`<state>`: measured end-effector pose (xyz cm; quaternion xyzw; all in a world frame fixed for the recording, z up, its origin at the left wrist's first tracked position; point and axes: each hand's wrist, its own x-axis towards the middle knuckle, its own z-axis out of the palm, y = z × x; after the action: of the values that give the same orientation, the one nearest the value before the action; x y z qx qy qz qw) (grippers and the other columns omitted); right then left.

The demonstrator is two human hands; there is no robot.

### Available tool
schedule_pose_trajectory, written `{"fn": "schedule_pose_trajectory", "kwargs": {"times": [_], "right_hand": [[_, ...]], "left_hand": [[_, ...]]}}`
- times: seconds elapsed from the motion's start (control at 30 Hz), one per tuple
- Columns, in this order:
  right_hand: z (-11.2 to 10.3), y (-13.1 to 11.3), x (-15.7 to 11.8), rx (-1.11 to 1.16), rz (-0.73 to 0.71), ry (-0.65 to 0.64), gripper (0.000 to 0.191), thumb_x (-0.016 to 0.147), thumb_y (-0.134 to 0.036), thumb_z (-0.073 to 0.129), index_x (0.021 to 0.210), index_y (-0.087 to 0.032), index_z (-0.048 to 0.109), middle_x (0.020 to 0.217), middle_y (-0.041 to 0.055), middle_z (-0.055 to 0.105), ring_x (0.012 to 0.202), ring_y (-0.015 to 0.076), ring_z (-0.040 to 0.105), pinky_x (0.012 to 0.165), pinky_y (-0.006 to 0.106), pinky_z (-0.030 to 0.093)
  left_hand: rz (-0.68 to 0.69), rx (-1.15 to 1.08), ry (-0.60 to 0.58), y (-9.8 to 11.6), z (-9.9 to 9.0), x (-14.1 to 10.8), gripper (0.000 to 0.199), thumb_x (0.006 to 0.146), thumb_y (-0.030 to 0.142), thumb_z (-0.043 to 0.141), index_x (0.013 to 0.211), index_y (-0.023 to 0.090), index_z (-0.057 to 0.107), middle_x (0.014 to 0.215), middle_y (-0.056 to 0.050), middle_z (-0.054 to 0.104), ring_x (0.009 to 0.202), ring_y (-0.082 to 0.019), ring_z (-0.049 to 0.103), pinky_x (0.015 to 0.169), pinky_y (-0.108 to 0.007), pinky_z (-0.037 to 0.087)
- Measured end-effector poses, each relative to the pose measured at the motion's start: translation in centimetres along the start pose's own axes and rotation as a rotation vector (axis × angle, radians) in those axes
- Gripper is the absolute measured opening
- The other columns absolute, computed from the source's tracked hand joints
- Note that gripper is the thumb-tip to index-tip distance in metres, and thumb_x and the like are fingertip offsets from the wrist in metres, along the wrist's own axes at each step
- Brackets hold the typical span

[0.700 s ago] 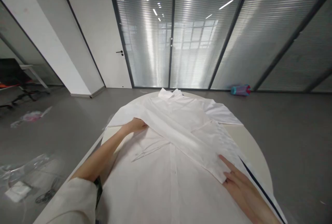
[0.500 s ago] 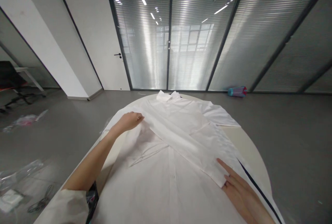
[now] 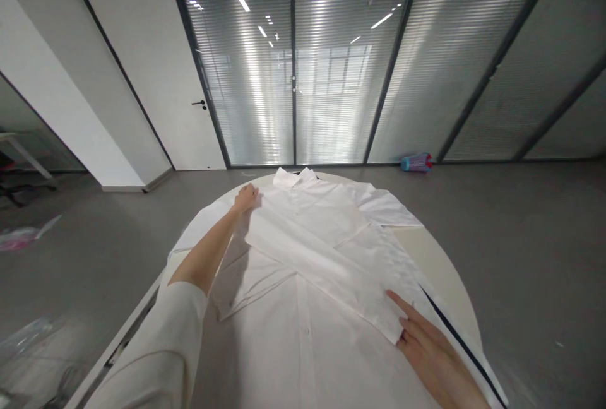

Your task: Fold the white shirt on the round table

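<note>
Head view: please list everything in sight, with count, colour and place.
white long-sleeved button-front shirt: one, white, spread on the table, one sleeve folded across its front.
round cream tabletop: one, cream, under the shirt.
glass partition with slatted blinds: one, silver-grey, across the back.
flat white door with black handle: one, white, back left.
square white pillar: one, white, left.
smooth grey floor: one, grey, all around the table.
teal-and-pink cylinder: one, on the floor by the glass.
clear plastic wrap: one piece, clear, floor at left.
pink plastic scrap: one, pink, floor at left.
cream cloth sleeve: one, cream, on the left forearm.
left hand: one, on the shirt's far left edge.
right hand: one, flat on the shirt beside the folded sleeve's end.
</note>
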<state>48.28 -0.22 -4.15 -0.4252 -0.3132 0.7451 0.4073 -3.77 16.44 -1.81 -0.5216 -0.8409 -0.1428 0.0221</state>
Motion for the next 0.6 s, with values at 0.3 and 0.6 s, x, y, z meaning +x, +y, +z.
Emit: {"fn": "schedule_pose_trajectory", "kwargs": {"times": [0.3,0.6], "right_hand": [[0.4,-0.5,-0.5,-0.049,-0.062,-0.021,0.052,0.072,-0.048,0.081,0.121,-0.03,0.073,0.119,0.0099,0.073,0.115,0.0318,0.066,0.101,0.05,0.052],[-0.5,-0.2,0.0,-0.169,-0.123,0.029,0.062,0.077,-0.051,0.078,0.131,-0.024,0.067,0.113,0.0111,0.073,0.103,0.0286,0.07,0.092,0.046,0.056]], "left_hand": [[-0.227,-0.075,0.151,-2.1,3.0,0.2,0.044,0.101,0.042,0.032,0.115,0.014,0.063,0.116,-0.02,0.065,0.111,-0.03,0.062,0.086,-0.036,0.047],[0.014,-0.004,0.313,-0.7,1.5,-2.4,0.045,0.095,0.02,0.043,0.138,0.017,0.055,0.144,-0.017,0.049,0.136,-0.033,0.039,0.108,-0.047,0.033]]}}
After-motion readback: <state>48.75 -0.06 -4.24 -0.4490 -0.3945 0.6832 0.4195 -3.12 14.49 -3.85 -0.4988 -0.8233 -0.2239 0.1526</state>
